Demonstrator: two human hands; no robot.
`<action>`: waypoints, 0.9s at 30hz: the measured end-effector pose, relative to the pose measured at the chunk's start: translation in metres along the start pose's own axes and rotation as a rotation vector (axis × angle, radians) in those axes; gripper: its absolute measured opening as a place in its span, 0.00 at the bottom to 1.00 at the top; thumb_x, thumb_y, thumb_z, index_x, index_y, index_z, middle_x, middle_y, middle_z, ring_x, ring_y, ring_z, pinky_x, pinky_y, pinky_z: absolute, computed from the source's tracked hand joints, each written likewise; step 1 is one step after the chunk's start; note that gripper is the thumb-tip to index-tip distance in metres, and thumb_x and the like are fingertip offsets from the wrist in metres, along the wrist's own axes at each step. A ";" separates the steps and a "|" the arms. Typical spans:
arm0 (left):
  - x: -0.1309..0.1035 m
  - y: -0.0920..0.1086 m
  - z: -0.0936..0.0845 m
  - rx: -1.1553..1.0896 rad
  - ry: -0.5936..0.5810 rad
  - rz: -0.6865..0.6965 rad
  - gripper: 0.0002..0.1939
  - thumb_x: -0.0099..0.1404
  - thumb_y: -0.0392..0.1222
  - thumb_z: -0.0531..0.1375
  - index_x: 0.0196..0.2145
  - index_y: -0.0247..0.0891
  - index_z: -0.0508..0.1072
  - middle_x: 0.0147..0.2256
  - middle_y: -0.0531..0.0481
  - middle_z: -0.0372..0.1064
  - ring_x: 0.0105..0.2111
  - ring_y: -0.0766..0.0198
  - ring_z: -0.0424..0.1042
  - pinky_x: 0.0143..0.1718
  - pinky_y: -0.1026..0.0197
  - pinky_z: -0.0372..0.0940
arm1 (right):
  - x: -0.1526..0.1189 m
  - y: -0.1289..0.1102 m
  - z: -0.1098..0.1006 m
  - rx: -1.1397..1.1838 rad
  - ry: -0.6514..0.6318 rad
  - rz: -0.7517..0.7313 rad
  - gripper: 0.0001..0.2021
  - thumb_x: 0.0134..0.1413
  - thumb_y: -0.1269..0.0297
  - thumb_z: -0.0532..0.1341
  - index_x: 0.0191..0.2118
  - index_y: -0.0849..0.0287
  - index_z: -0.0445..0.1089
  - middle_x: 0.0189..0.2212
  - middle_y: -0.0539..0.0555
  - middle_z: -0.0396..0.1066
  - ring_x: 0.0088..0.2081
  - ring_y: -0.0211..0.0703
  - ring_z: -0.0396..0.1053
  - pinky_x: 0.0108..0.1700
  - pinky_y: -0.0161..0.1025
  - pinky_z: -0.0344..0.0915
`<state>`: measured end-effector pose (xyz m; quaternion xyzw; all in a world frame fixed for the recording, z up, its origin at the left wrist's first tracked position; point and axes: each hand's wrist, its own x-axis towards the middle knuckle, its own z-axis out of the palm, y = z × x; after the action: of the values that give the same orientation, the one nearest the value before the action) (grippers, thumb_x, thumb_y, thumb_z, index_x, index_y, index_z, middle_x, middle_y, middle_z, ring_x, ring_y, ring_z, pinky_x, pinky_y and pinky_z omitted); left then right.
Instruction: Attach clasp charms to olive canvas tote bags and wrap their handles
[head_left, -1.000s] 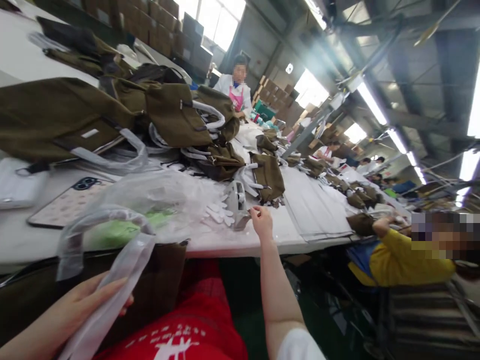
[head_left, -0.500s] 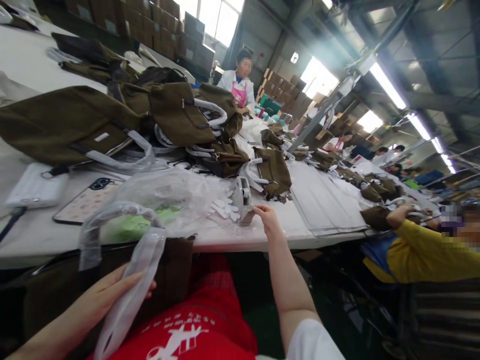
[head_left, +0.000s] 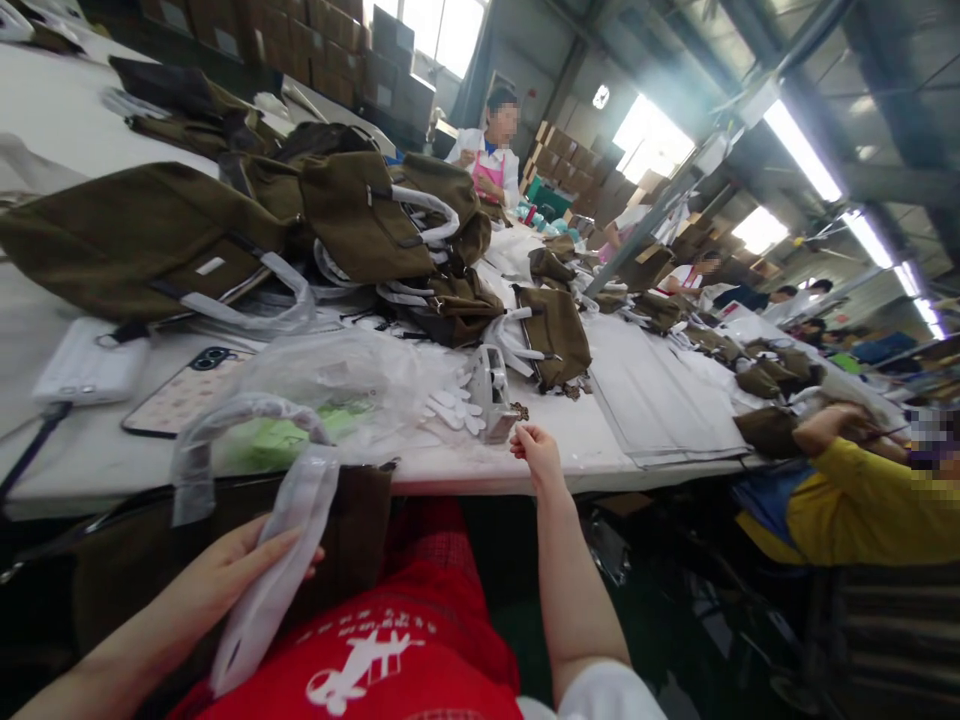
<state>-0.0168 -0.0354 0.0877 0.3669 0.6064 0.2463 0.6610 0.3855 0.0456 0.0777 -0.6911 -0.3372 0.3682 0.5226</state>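
My left hand (head_left: 251, 570) is closed around one wrapped handle (head_left: 300, 510) of a brown handbag (head_left: 356, 520), which rests at the table edge against my lap. Clear plastic film covers both handles; the other handle (head_left: 247, 410) arches up free. Pinched fingertips of my right hand (head_left: 536, 450) hold a small piece of tape (head_left: 517, 430), only just visible. That hand is just right of a pale tape dispenser (head_left: 492, 395), apart from it. White paper tags (head_left: 454, 405) lie to the dispenser's left.
A clear plastic bag (head_left: 337, 370) with something green inside, a phone (head_left: 187, 390) and a white box with a cable (head_left: 90, 365) lie on the left. Brown handbags (head_left: 360, 220) are heaped behind. A co-worker's yellow sleeve (head_left: 862, 500) is at right; another person stands across the table.
My right hand has come away from the tape dispenser, slightly down and toward me, still pinching. My left hand keeps its hold on the handle. The view has shifted slightly.
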 end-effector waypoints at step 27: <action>0.000 -0.004 0.000 0.205 0.086 0.356 0.18 0.56 0.52 0.59 0.36 0.34 0.74 0.32 0.46 0.76 0.33 0.53 0.74 0.34 0.57 0.67 | -0.149 -0.023 0.180 -0.492 -0.960 -0.048 0.17 0.52 0.49 0.65 0.26 0.60 0.72 0.19 0.50 0.72 0.14 0.32 0.60 0.17 0.31 0.51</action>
<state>-0.0172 -0.0382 0.0846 0.5225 0.5817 0.3117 0.5398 0.1537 0.0100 0.0906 -0.5391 -0.6303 0.5406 0.1406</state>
